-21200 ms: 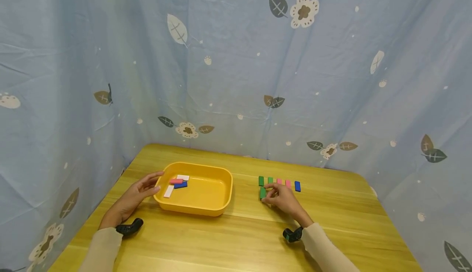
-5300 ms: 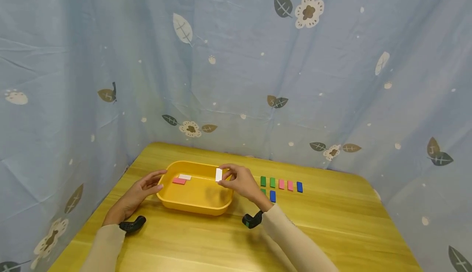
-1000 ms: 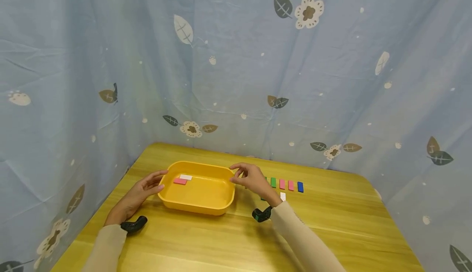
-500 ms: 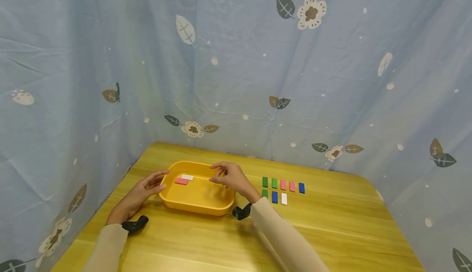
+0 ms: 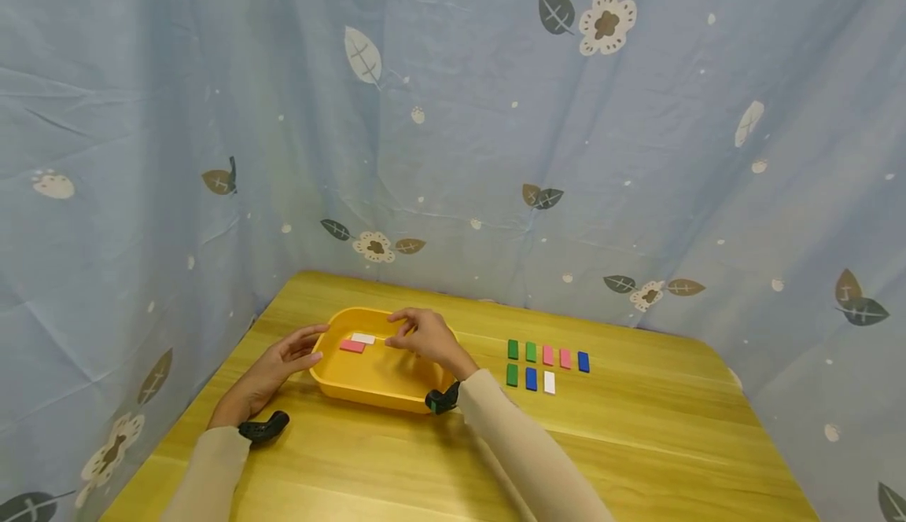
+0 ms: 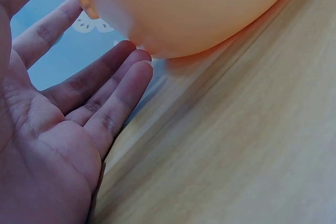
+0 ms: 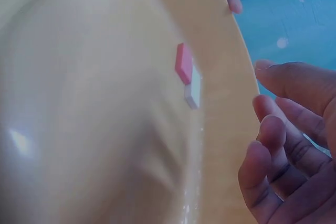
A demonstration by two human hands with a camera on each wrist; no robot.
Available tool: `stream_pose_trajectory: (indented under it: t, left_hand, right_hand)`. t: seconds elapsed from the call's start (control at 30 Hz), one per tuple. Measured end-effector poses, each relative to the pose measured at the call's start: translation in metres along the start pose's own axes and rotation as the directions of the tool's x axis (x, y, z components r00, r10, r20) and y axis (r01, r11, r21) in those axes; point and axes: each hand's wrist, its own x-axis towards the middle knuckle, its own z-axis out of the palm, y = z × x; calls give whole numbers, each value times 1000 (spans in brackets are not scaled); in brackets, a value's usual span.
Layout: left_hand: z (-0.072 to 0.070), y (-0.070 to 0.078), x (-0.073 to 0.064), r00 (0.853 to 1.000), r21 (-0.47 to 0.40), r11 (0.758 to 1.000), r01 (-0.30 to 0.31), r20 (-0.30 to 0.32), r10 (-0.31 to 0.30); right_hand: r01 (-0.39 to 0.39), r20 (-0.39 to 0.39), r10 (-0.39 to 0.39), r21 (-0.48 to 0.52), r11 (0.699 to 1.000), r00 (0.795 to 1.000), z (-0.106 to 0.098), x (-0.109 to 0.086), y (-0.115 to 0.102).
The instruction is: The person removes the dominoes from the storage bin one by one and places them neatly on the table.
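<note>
Inside the yellow plastic basin (image 5: 364, 395) lie a pink domino-like block (image 5: 351, 346) and a white block (image 5: 364, 339), side by side near its left end. My left hand (image 5: 272, 371) rests against the basin's left end, with its fingertips (image 6: 139, 72) at the outer wall. Over the basin's right half hovers my right hand (image 5: 430, 341), its fingers loosely bent and nothing between them. In the right wrist view the pink and white blocks lie beyond those fingertips (image 7: 262, 153), near the basin's wall.
Right of the basin, blocks stand in two rows on the wooden table (image 5: 665, 420). The back row runs from green (image 5: 513, 349) through pink (image 5: 548, 355) to blue (image 5: 583, 362). In front are green (image 5: 512, 374), blue (image 5: 531, 379) and white (image 5: 549, 383). A patterned curtain (image 5: 467, 137) surrounds the table.
A blue and a white block have left the basin for the front row. Lately my right hand has moved left from that row to over the basin. The left hand stays put.
</note>
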Motion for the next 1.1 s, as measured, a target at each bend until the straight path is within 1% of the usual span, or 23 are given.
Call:
stream_pose_trajectory:
  t: [0.23, 0.43, 0.57, 0.67, 0.8, 0.97, 1.1]
  left_hand:
    - [1, 0, 0, 1000, 5, 1000, -7, 1, 7]
    - [1, 1, 1, 1000, 0, 1000, 4, -6, -4]
    - [1, 1, 1, 1000, -2, 1000, 11, -5, -11]
    - [0, 0, 0, 1000, -1, 1000, 13, -5, -13]
    - [-1, 0, 0, 1000, 7, 1000, 12, -6, -12]
    - [0, 2, 1, 1000, 2, 1000, 9, -9, -9]
    - [0, 1, 0, 1000, 0, 1000, 10, -10, -10]
  right_hand:
    - [-9, 40, 7, 45, 999, 999, -1, 9, -8]
    - [-3, 68, -2, 73, 997, 998, 1, 16, -14]
    - [-5, 113, -3, 75, 997, 994, 5, 24, -14]
    - [-13, 149, 3, 68, 998, 989, 8, 29, -13]
    - [-25, 177, 16, 50, 998, 984, 10, 34, -12]
    - [-60, 225, 56, 7, 998, 973, 12, 39, -4]
    - [-86, 232, 89, -24, 996, 969, 18, 42, 2]
